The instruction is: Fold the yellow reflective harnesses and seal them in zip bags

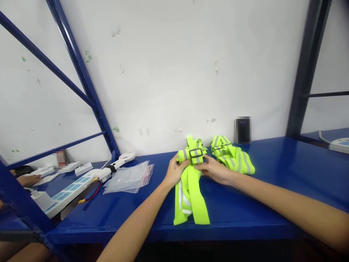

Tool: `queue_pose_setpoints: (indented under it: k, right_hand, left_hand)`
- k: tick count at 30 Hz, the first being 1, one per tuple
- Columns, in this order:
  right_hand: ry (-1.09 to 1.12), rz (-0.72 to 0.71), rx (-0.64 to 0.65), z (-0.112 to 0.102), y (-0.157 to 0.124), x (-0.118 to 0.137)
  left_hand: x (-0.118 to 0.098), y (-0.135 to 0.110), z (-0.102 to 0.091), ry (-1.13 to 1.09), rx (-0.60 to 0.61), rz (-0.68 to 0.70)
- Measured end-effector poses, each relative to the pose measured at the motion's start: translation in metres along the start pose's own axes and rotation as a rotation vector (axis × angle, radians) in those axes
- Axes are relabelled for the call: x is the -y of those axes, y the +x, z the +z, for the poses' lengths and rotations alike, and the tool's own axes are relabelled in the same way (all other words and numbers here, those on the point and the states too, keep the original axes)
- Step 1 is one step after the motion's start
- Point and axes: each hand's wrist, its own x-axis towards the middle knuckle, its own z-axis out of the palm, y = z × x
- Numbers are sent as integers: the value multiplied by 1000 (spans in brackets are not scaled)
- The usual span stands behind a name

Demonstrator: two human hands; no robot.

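Between my hands is a neon-yellow reflective strap (198, 193) with silver stripes and a black buckle (195, 153). Its upper part is bunched up, and two loose ends hang down over the blue table toward the front edge. My left hand (176, 169) grips the bunched part from the left, thumb on the front. My right hand (214, 169) pinches it from the right, just below the buckle. Some of the fingers are hidden behind the fabric. A second neon-yellow reflective strap (237, 159) lies in a loose pile just right of my right hand.
Clear zip bags (128, 178) lie left on the blue table (272, 203). Beyond them are a white handheld fan (127, 157), a power strip (71, 189) and a red-black cable (94, 193). A dark blurred box (243, 130) stands against the wall. Another person's hand (28, 180) is far left, past the blue post.
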Motion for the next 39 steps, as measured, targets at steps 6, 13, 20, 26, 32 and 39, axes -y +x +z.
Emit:
queue_pose_setpoints:
  k: [6, 13, 20, 26, 32, 39]
  right_hand:
    - [-190, -42, -19, -2, 1, -1]
    - [-592, -278, 56, -13, -2, 22]
    - [-772, -322, 133, -19, -4, 25]
    - [-852, -452, -12, -14, -4, 20]
    - [-804, -452, -162, -13, -5, 26]
    - [-750, -471, -117, -13, -4, 22]
  left_hand:
    - [-2, -1, 1, -21, 20, -44]
    - [-2, -1, -4, -72, 70, -91]
    - [-10, -4, -5, -8, 263, -191]
    - [-11, -6, 0, -175, 170, -322]
    - [-14, -11, 5, -129, 324, -545]
    - [-15, -12, 5, -142, 336, -559]
